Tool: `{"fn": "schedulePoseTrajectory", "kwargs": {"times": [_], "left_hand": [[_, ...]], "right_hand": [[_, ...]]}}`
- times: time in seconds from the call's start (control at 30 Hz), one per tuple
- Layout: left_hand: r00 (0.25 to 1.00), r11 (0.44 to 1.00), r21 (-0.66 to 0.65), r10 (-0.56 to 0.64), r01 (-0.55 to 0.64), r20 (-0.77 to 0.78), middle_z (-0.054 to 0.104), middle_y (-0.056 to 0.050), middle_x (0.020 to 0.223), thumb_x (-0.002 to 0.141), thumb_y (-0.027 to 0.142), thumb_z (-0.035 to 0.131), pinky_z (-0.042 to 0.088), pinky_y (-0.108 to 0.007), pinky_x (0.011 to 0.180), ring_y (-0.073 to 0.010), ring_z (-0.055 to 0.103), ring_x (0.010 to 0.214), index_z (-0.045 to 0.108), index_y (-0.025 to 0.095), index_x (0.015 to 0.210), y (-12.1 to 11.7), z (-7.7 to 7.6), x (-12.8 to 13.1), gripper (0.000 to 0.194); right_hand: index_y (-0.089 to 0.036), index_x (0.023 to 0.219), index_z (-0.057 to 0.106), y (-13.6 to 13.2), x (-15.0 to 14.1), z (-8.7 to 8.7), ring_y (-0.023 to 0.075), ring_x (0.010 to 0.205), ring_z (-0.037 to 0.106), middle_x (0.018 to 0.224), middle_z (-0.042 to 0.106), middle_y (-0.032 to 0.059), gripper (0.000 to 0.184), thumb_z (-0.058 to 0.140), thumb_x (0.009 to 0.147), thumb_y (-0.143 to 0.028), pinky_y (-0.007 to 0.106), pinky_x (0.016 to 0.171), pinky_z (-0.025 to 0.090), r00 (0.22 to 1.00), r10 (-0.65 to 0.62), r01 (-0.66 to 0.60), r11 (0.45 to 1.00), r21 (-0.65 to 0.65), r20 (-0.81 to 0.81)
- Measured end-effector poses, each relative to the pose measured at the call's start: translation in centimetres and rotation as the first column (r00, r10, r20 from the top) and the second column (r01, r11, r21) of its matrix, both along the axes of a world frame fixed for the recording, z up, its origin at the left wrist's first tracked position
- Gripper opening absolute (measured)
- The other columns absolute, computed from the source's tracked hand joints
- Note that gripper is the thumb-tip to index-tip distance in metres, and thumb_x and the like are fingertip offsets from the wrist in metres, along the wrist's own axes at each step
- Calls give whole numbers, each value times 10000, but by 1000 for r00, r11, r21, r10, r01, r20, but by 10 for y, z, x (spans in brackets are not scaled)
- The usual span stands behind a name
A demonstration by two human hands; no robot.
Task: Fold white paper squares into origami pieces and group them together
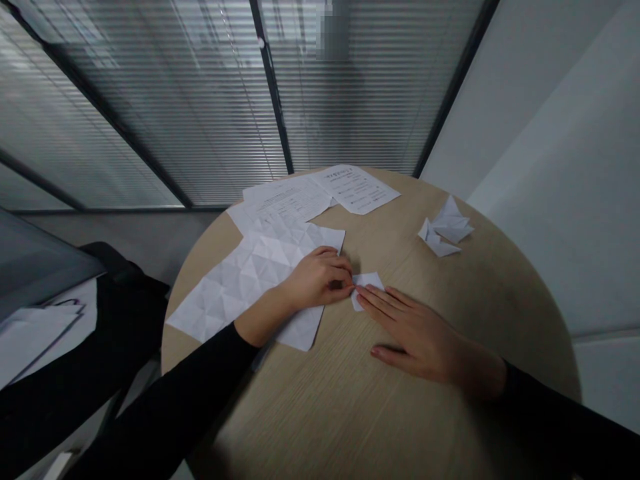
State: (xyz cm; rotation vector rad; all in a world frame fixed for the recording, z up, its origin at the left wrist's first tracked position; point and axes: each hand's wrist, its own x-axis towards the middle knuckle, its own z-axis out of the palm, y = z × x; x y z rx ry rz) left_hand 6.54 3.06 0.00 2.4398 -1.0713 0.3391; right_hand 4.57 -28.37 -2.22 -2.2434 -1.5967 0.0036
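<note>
Beyond the left edge of the round wooden table (320, 420), white papers (35, 340) lying on dark furniture (125, 313). Near that edge, a large creased paper sheet (240, 280), its grid of fold lines showing, and just behind it, toward the far edge, overlapping printed sheets (285, 203) (355, 189). Left hand (320, 279) in a black sleeve (170, 393), resting on the creased sheet's right corner, curled and narrow, its fingertips (347, 288) against a small folded paper piece (365, 290) near the table's middle; any actual pinch hidden, so the hold impossible to tell. Right hand (415, 337), black-sleeved as well, lying flat and wide open on the wood, fingers spread, fingertips (361, 297) touching the same piece from the right. Farther right, near the table's right edge, well apart from both hands, a cluster of folded paper shapes (445, 228).
</note>
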Motion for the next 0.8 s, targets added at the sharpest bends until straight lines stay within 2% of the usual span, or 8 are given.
{"fn": "schedulePoseTrajectory", "kwargs": {"times": [0.23,0.37,0.43,0.53,0.6,0.67,0.73,0.8], "left_hand": [[1000,1000,-8,7,-7,0,861,8,1113,1098,366,729,463,-474,1238,-189,804,1014,829,276,928,2,-3,1,217],[1000,1000,3,10,-10,15,857,11,1093,1083,364,747,488,-459,1208,-187,804,1007,829,276,927,1,-2,1,197],[1000,1000,10,4,-4,26,856,7,1090,1091,366,739,492,-454,1196,-189,801,1005,830,274,936,0,-1,1,201],[999,1000,21,-1,0,36,855,0,1083,1121,390,716,478,-461,1205,-193,795,1006,825,268,938,-1,0,1,246],[999,1000,13,2,-2,36,849,1,1060,1135,418,711,473,-460,1205,-192,790,996,818,266,928,-1,0,2,278],[1000,1000,1,1,-1,31,840,4,1040,1141,442,711,477,-450,1191,-188,783,985,810,266,922,-2,-1,2,297],[1000,1000,-1,9,-9,30,829,3,1031,1142,453,712,481,-441,1179,-184,773,974,798,261,915,-2,-2,2,310],[999,1000,11,28,-29,32,816,-4,1030,1142,470,711,484,-439,1169,-188,762,974,786,251,922,-4,-3,2,320]], "right_hand": [[-292,1902,128,-13,-3,0,355,1747,411,1913,353,115,967,691,1122,-383,634,1424,397,1000,11,-11,1000,-7,-27],[-298,1870,301,-22,2,6,359,1680,523,1856,469,116,868,691,1094,-295,654,1387,445,999,-1,3,999,44,-40],[-315,1768,518,-26,11,11,354,1590,633,1747,624,102,711,688,1082,-232,668,1361,470,999,-13,16,997,79,-43],[-349,1370,822,-24,25,13,319,1325,817,1406,865,36,364,693,1075,-181,680,1325,489,1000,-21,23,984,174,-14],[-313,1142,837,-18,33,10,296,1136,863,1260,900,42,184,702,1083,-203,650,1237,564,997,-74,69,960,273,8],[-287,1046,789,-8,38,4,305,1049,844,1163,888,71,71,734,1085,-264,594,1066,651,987,-159,154,928,338,-15],[-278,1008,740,0,42,-2,323,1059,815,1135,856,99,80,742,1086,-292,567,990,667,970,-237,241,909,340,-53],[-274,1037,708,7,47,-8,347,1177,790,1245,824,127,62,742,1085,-291,588,1038,655,962,-268,273,913,303,-60]]}}
